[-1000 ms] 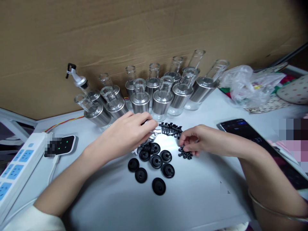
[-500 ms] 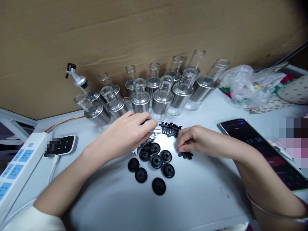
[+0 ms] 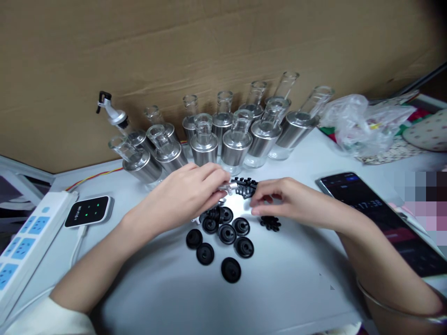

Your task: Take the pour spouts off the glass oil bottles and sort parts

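Observation:
My left hand (image 3: 199,188) is closed around a silver pourer spout (image 3: 229,187), its end showing past the fingertips. To the right, my right hand (image 3: 279,197) has its fingers curled and pinched together; whatever is between them is hidden. Just behind its fingertips lies a row of small black plastic parts (image 3: 246,186). A cluster of small black parts (image 3: 270,223) rests below the right hand. Several round black stoppers (image 3: 226,233) are spread on the table in front of both hands. More silver pieces lie partly hidden under my left hand.
Several glass bottles with steel sleeves (image 3: 235,144) stand behind the hands, one fitted with a pourer (image 3: 113,111). At left are a power strip (image 3: 31,232) and a small black device (image 3: 88,211). A phone (image 3: 380,223) and a plastic bag (image 3: 359,121) lie at right.
My right hand has moved a little left, toward the spout, uncovering more of the small black cluster. The silver spout in my left hand now points further right.

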